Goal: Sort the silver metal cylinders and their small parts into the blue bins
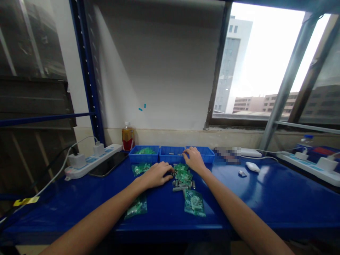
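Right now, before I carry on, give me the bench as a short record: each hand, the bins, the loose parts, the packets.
Left hand: left hand at the left edge of the central pile; grip unclear
Right hand: right hand with fingertips at the middle bin; grip unclear
Left bin: left bin holds green material
Middle bin: a few small pieces visible
Right bin: right bin partly hidden by the right hand
Loose parts: metal pieces in the central pile
Near packets: left green packet, right green packet
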The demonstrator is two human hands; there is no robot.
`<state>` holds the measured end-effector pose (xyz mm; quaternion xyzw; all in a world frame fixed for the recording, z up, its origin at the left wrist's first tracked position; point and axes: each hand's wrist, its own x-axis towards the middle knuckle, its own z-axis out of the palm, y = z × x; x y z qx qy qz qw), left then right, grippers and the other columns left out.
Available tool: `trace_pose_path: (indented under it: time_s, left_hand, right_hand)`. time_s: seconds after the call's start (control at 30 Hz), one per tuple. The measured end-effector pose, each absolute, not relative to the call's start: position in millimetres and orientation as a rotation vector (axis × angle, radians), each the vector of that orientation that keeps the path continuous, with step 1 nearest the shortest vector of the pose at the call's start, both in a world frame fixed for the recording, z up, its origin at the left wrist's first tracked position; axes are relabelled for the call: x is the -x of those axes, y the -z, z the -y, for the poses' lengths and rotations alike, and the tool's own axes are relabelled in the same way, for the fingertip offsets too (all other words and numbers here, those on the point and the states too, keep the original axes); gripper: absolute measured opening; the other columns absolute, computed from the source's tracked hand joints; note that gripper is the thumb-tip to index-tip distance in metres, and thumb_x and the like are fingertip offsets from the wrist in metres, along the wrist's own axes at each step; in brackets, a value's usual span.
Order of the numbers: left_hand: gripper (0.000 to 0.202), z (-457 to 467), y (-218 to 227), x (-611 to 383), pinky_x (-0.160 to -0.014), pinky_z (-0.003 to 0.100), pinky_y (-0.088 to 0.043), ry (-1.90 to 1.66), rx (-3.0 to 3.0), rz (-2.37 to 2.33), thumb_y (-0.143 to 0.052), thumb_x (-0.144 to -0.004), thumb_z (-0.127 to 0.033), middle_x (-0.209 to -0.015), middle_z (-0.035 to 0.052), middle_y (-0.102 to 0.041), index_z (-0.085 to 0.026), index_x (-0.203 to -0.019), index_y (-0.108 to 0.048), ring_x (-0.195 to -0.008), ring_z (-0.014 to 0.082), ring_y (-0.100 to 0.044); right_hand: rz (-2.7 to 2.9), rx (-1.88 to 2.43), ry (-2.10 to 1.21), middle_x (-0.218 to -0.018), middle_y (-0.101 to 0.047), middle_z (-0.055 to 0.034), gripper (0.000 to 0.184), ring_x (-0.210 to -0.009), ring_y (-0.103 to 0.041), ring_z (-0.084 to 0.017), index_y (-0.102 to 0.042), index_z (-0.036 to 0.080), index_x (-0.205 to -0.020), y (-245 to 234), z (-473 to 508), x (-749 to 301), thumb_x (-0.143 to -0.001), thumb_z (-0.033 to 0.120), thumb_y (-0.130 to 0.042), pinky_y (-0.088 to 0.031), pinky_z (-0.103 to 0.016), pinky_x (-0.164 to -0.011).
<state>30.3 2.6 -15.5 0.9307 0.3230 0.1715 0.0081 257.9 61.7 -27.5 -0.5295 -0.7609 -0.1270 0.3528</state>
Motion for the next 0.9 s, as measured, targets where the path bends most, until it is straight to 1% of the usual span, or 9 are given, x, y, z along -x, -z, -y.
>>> trace_pose_path:
  time_s: [0.13, 0.23, 0.33, 0.4, 0.47, 0.53, 0.67, 0.77, 0.9]
  left_hand:
    - [0.009, -2, 15, -30, -0.073, 0.028, -0.041, -0.545, -2.925, -1.008, -0.056, -0.084, -0.026, -0.093, 0.0039, -0.062, -0.021, -0.090, -0.059, -0.086, 0.0193, -0.056]
    - [0.007, -3, 17, -30, -0.072, 0.027, -0.040, -0.549, -2.916, -0.978, -0.051, -0.084, -0.020, -0.088, 0.0035, -0.061, -0.020, -0.084, -0.058, -0.082, 0.0180, -0.055]
    - [0.010, -5, 18, -29, -0.072, 0.027, -0.041, -0.602, -2.856, -0.969, -0.047, -0.082, -0.015, -0.086, 0.0037, -0.061, -0.019, -0.085, -0.056, -0.081, 0.0177, -0.055]
    - [0.011, -7, 18, -28, -0.072, 0.027, -0.042, -0.692, -2.776, -0.979, -0.048, -0.080, -0.014, -0.087, 0.0038, -0.061, -0.019, -0.088, -0.055, -0.080, 0.0174, -0.055]
    - [0.009, -10, 16, -27, -0.071, 0.027, -0.042, -0.815, -2.663, -0.995, -0.048, -0.081, -0.016, -0.086, 0.0035, -0.060, -0.019, -0.088, -0.053, -0.077, 0.0165, -0.055]
    - [0.006, -15, 15, -26, -0.070, 0.027, -0.043, -0.958, -2.510, -1.017, -0.048, -0.084, -0.022, -0.083, 0.0028, -0.059, -0.018, -0.087, -0.051, -0.075, 0.0156, -0.054]
    - [0.022, -27, 17, -23, -0.069, 0.026, -0.044, -1.172, -2.180, -0.998, -0.051, -0.086, -0.038, -0.082, 0.0021, -0.057, -0.017, -0.088, -0.048, -0.077, 0.0151, -0.056]
    - [0.031, -34, 21, -22, -0.068, 0.025, -0.043, -1.210, -2.067, -0.933, -0.055, -0.083, -0.046, -0.079, 0.0006, -0.055, -0.017, -0.089, -0.047, -0.074, 0.0140, -0.054]
    - [0.034, -35, 25, -24, -0.065, 0.024, -0.041, -1.195, -2.046, -0.916, -0.056, -0.082, -0.049, -0.078, -0.0003, -0.054, -0.016, -0.088, -0.048, -0.071, 0.0132, -0.053]
  right_hand:
    - [1.963, 1.354, 0.339, -0.089, -0.061, -0.0092, 0.017, -0.091, -0.051, -0.022, -0.067, 0.019, -0.084, 28, -61, -257, -0.088, 0.026, -0.051, -0.039, -0.033, -0.080]
    - [1.950, 1.368, 0.330, -0.089, -0.061, -0.0093, 0.016, -0.093, -0.050, -0.023, -0.066, 0.019, -0.084, 27, -60, -257, -0.087, 0.027, -0.053, -0.039, -0.033, -0.080]
    - [1.918, 1.370, 0.334, -0.089, -0.060, -0.0091, 0.015, -0.094, -0.050, -0.023, -0.066, 0.018, -0.084, 23, -55, -255, -0.086, 0.026, -0.053, -0.038, -0.034, -0.081]
    - [1.923, 1.326, 0.326, -0.090, -0.060, -0.0085, 0.014, -0.092, -0.051, -0.023, -0.065, 0.018, -0.085, 19, -49, -250, -0.086, 0.025, -0.053, -0.037, -0.034, -0.081]
    - [1.992, 1.229, 0.294, -0.088, -0.061, -0.0071, 0.012, -0.090, -0.051, -0.021, -0.064, 0.018, -0.088, 14, -41, -243, -0.086, 0.024, -0.053, -0.037, -0.033, -0.080]
    - [2.097, 1.107, 0.262, -0.088, -0.061, -0.0058, 0.012, -0.089, -0.051, -0.020, -0.063, 0.019, -0.092, 11, -31, -232, -0.084, 0.023, -0.056, -0.037, -0.032, -0.080]
    - [2.254, 0.952, 0.274, -0.092, -0.061, -0.0057, 0.019, -0.091, -0.050, -0.020, -0.060, 0.019, -0.099, 8, -14, -212, -0.081, 0.024, -0.061, -0.036, -0.031, -0.078]
    - [2.276, 0.957, 0.328, -0.091, -0.060, -0.0061, 0.017, -0.090, -0.050, -0.020, -0.060, 0.018, -0.098, 9, -10, -205, -0.082, 0.023, -0.060, -0.035, -0.031, -0.077]
    - [2.263, 0.971, 0.376, -0.090, -0.060, -0.0059, 0.012, -0.089, -0.049, -0.020, -0.060, 0.017, -0.094, 11, -10, -205, -0.083, 0.021, -0.058, -0.035, -0.031, -0.075]
